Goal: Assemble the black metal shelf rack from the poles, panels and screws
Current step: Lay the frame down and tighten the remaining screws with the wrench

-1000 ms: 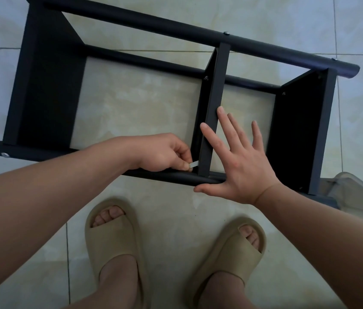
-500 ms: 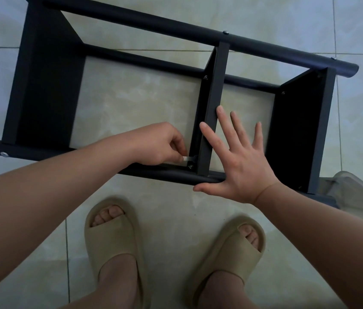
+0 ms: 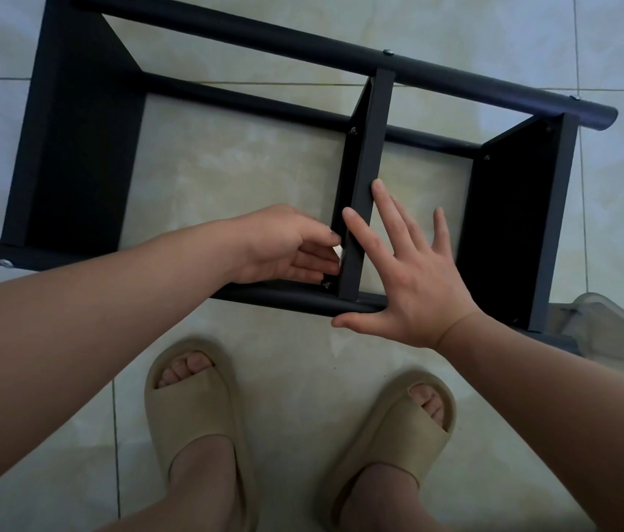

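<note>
The shelf rack (image 3: 302,44) lay on the floor (image 3: 245,178) across the upper frame. Left of its middle panel (image 3: 368,147) was the left hand (image 3: 283,247), pinching a small flat piece (image 3: 338,251); right of it, the right hand (image 3: 414,286).

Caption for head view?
Left hand pinches a small pale item beside the middle panel; open right hand braces panel and near pole.

Black shelf rack (image 3: 363,178); beige slippers (image 3: 195,412); pale marbled floor tiles (image 3: 302,370).
</note>
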Available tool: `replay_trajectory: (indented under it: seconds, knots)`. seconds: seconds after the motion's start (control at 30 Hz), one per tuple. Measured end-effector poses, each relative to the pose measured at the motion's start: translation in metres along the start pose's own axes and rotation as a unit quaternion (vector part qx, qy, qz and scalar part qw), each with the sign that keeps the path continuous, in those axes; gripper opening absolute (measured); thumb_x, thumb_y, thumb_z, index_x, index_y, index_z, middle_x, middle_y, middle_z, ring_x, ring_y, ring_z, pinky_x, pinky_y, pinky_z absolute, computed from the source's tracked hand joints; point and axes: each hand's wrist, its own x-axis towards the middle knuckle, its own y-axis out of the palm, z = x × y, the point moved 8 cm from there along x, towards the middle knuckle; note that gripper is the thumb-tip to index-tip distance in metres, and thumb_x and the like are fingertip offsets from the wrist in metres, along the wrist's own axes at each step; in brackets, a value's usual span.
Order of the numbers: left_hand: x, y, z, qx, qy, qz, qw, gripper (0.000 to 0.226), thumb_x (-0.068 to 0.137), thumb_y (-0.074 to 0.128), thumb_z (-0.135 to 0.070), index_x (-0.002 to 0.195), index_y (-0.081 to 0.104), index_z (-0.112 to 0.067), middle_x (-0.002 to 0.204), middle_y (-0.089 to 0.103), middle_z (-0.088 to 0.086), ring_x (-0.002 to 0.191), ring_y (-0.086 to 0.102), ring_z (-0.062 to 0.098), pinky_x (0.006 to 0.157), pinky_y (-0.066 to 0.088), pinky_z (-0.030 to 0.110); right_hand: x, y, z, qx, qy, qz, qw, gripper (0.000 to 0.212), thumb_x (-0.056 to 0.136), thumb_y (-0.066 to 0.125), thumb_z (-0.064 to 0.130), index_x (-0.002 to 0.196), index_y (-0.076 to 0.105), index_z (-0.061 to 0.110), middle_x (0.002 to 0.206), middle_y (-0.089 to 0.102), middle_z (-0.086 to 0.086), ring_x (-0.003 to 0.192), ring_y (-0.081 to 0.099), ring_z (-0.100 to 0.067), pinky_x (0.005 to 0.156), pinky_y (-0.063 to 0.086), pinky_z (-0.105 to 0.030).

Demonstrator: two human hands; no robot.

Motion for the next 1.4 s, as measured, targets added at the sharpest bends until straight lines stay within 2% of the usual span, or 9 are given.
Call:
replay_trajectory:
  seconds: [0.13, 0.2, 0.33, 0.4, 0.5, 0.6, 0.73, 0.83, 1.4]
  knots:
    - [0.0044, -0.0058, 0.0000, 0.045, 0.018, -0.049, 0.998, 0.011, 0.095, 0.067, -0.022, 0.087, 0.065, -0.015, 0.082, 0.073, 0.003, 0.080, 0.074, 0.015, 0.064, 0.057, 0.024, 0.0003, 0.0004, -0.0004, 0.001, 0.000, -0.001, 1.000, 0.117, 0.074, 0.035, 0.096, 0.163, 0.005, 0.027, 0.170, -0.010, -0.011, 0.156, 0.009, -0.033, 0.115, 0.010, -0.076]
    - [0.0057, -0.0069, -0.0024, 0.075, 0.033, -0.070, 0.994, 0.011, 0.094, 0.069, -0.025, 0.087, 0.066, -0.016, 0.085, 0.074, 0.003, 0.079, 0.074, 0.013, 0.065, 0.054, 0.022, 0.0005, 0.0006, -0.0005, 0.001, 0.000, -0.002, 1.000, 0.117, 0.074, 0.036, 0.096, 0.163, 0.005, 0.027, 0.170, -0.010, -0.011, 0.156, 0.010, -0.033, 0.115, 0.011, -0.076]
    - [0.0071, 0.0003, -0.0001, 0.000, 0.020, -0.042, 0.999, 0.008, 0.094, 0.067, -0.023, 0.096, 0.068, -0.016, 0.096, 0.074, 0.003, 0.089, 0.074, 0.014, 0.078, 0.057, 0.026, 0.0003, 0.0011, -0.0003, 0.004, -0.001, -0.005, 1.000, 0.117, 0.073, 0.037, 0.095, 0.163, 0.006, 0.027, 0.170, -0.009, -0.012, 0.156, 0.013, -0.033, 0.114, 0.012, -0.076]
    - [0.0061, 0.0005, -0.0001, -0.012, 0.018, -0.034, 0.999, 0.004, 0.094, 0.067, -0.021, 0.094, 0.067, -0.017, 0.099, 0.073, 0.004, 0.092, 0.074, 0.016, 0.082, 0.057, 0.029, 0.0001, 0.0009, -0.0003, 0.005, -0.001, -0.007, 1.000, 0.117, 0.073, 0.037, 0.095, 0.163, 0.007, 0.027, 0.170, -0.008, -0.012, 0.156, 0.013, -0.034, 0.114, 0.012, -0.076]
    - [0.0029, -0.0012, -0.0007, -0.007, 0.013, -0.024, 1.000, 0.010, 0.093, 0.069, -0.019, 0.084, 0.066, -0.019, 0.091, 0.073, 0.003, 0.091, 0.075, 0.018, 0.077, 0.058, 0.030, 0.0002, 0.0012, -0.0002, 0.003, -0.004, -0.009, 1.000, 0.116, 0.074, 0.038, 0.095, 0.163, 0.005, 0.028, 0.170, -0.009, -0.012, 0.156, 0.011, -0.034, 0.114, 0.011, -0.076]
    - [0.0017, -0.0027, 0.0001, 0.009, 0.010, -0.023, 1.000, 0.008, 0.093, 0.069, -0.016, 0.087, 0.064, -0.016, 0.091, 0.075, 0.006, 0.091, 0.075, 0.020, 0.074, 0.060, 0.030, 0.0002, 0.0014, -0.0006, -0.001, -0.002, -0.007, 1.000, 0.116, 0.074, 0.037, 0.095, 0.163, 0.006, 0.027, 0.170, -0.009, -0.011, 0.157, 0.006, -0.035, 0.114, 0.010, -0.076]
    - [0.0038, -0.0029, 0.0016, 0.028, 0.008, -0.029, 0.999, 0.006, 0.092, 0.069, -0.015, 0.092, 0.064, -0.016, 0.102, 0.077, 0.010, 0.094, 0.075, 0.021, 0.079, 0.057, 0.033, 0.0004, 0.0023, -0.0012, 0.000, 0.005, 0.000, 1.000, 0.117, 0.073, 0.037, 0.096, 0.163, 0.007, 0.028, 0.170, -0.009, -0.010, 0.156, 0.000, -0.039, 0.111, 0.008, -0.079]
    - [0.0051, -0.0014, 0.0023, 0.033, 0.006, -0.030, 0.999, 0.006, 0.093, 0.069, -0.015, 0.091, 0.063, -0.016, 0.098, 0.077, 0.010, 0.093, 0.075, 0.021, 0.078, 0.056, 0.032, 0.0008, 0.0032, -0.0014, 0.012, 0.008, 0.005, 1.000, 0.116, 0.072, 0.036, 0.096, 0.163, 0.005, 0.030, 0.170, -0.011, -0.008, 0.155, -0.004, -0.041, 0.108, 0.008, -0.082]
    - [0.0004, -0.0010, 0.0009, 0.060, -0.001, -0.023, 0.998, 0.003, 0.093, 0.068, -0.014, 0.092, 0.066, -0.013, 0.096, 0.077, 0.012, 0.090, 0.076, 0.021, 0.064, 0.057, 0.025, 0.0009, 0.0025, -0.0009, 0.012, 0.006, 0.004, 1.000, 0.116, 0.073, 0.037, 0.095, 0.163, 0.004, 0.030, 0.170, -0.011, -0.008, 0.156, 0.000, -0.039, 0.110, 0.009, -0.080]
